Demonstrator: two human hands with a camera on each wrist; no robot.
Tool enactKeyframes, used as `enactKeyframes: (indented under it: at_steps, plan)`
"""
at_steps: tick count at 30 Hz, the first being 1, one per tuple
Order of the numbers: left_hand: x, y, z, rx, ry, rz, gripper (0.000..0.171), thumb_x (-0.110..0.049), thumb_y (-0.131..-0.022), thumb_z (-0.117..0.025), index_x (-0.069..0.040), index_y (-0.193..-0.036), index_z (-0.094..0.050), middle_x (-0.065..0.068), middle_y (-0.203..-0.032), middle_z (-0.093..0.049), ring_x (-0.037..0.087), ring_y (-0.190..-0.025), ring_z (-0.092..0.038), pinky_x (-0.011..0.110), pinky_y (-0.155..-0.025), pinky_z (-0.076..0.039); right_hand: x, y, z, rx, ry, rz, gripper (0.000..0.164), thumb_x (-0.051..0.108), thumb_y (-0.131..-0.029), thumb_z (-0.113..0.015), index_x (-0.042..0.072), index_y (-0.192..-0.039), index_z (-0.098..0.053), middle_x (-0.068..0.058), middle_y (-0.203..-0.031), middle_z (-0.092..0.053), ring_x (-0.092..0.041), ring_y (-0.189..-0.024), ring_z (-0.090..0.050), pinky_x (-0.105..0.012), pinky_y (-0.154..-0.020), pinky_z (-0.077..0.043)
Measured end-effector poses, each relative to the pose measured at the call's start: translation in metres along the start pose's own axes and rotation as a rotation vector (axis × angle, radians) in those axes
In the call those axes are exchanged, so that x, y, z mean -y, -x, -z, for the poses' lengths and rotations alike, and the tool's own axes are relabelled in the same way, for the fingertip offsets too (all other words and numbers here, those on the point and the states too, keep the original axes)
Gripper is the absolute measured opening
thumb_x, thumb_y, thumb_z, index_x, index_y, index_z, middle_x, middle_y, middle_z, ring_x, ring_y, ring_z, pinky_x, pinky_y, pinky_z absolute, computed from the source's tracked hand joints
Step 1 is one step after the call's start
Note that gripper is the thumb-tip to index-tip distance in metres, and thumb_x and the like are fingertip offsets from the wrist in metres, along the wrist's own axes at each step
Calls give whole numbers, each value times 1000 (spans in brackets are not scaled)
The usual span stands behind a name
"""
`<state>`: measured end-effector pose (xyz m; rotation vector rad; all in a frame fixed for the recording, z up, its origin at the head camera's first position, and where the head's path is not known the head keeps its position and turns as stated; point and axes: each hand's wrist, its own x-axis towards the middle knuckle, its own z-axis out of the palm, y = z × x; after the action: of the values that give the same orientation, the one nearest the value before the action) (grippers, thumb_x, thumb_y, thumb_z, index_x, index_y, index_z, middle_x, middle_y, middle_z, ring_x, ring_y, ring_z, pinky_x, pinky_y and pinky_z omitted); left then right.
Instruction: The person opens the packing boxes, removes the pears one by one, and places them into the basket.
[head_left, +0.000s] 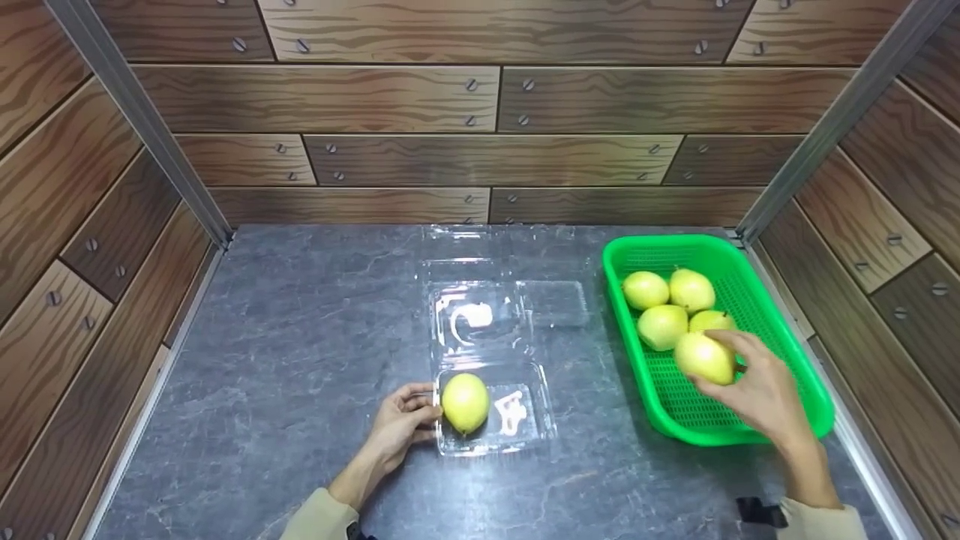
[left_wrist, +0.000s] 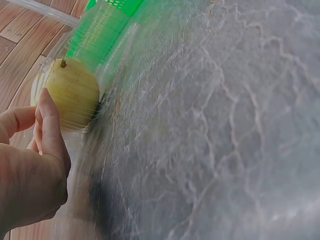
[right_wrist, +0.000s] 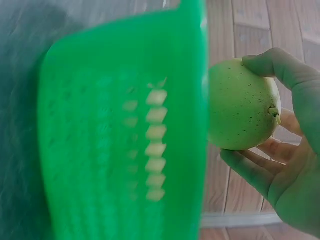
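My right hand [head_left: 757, 386] holds a yellow-green pear [head_left: 703, 358] between thumb and fingers, over the green basket [head_left: 780, 315]. In the right wrist view the pear [right_wrist: 242, 107] shows its short stem and is level with the basket's rim. Several more pears [head_left: 663, 327] lie in the basket. My left hand [head_left: 401, 424] pinches the left edge of a clear plastic clamshell box [head_left: 525, 442], which lies with its lid [head_left: 480, 322] folded back. One pear [head_left: 466, 403] sits in the left part of the box, close to my left fingertips.
Other clear plastic pieces [head_left: 551, 304] lie behind and beside the box, hard to make out against the grey marbled table [head_left: 300, 315]. Wood-patterned walls [head_left: 405, 161] enclose the table at the back and both sides. The basket stands near the right wall.
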<state>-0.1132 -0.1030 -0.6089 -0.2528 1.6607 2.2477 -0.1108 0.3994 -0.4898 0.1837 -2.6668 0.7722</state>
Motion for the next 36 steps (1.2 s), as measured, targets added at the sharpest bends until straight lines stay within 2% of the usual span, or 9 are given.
enactKeyframes:
  at_steps: [2,3,5,9,17,27,36]
  plan:
    - [0,0,0,-1,1,4,47,5,-87,-73,3,-132,-58,-2,-93,-65,12,-84,-67,27,-64,-65,-11,3,4,14,4,-35,65,13,-72,-95,4,-131,-68,-25,-129,-65,-28,-104,-67,-4,-72,-45]
    - [0,0,0,-3,0,5,47,5,-87,-73,4,-132,-58,-2,-93,-65,12,-84,-67,27,-64,-65,-16,4,6,17,11,-45,65,13,-73,-94,3,-132,-67,-26,-129,-65,-29,-104,-67,-5,-71,-45]
    - [0,-1,-1,1,-3,4,47,5,-87,-73,3,-131,-58,-2,-92,-65,12,-84,-67,26,-63,-65,-26,6,8,29,23,-61,66,14,-74,-94,1,-133,-66,-29,-129,-64,-45,-104,-66,-8,-70,-45]
    - [0,0,-1,2,0,2,46,5,-87,-73,4,-130,-58,-2,-92,-65,12,-83,-68,27,-64,-65,-42,8,8,60,54,-87,69,17,-76,-93,-1,-136,-64,-31,-130,-62,-45,-100,-65,-20,-68,-45]
    - [-1,1,-2,-6,6,5,47,7,-88,-72,5,-132,-56,-3,-92,-65,12,-83,-67,27,-63,-65,-63,7,3,123,99,-134,71,21,-80,-91,-3,-139,-60,-35,-135,-57,-55,-110,-61,-58,-73,-55]
    - [-1,1,-1,11,-2,-1,49,6,-88,-73,6,-133,-55,-2,-94,-65,12,-83,-67,26,-63,-65,-77,5,-2,155,113,-104,71,17,-79,-92,-7,-137,-60,-39,-130,-58,-59,-110,-60,-72,-80,-52]
    - [0,0,1,10,-9,1,50,4,-87,-74,6,-134,-55,-2,-93,-65,12,-85,-67,27,-65,-65,-84,8,-6,180,123,-110,72,18,-79,-92,-9,-137,-58,-41,-130,-56,-59,-110,-59,-74,-81,-52]
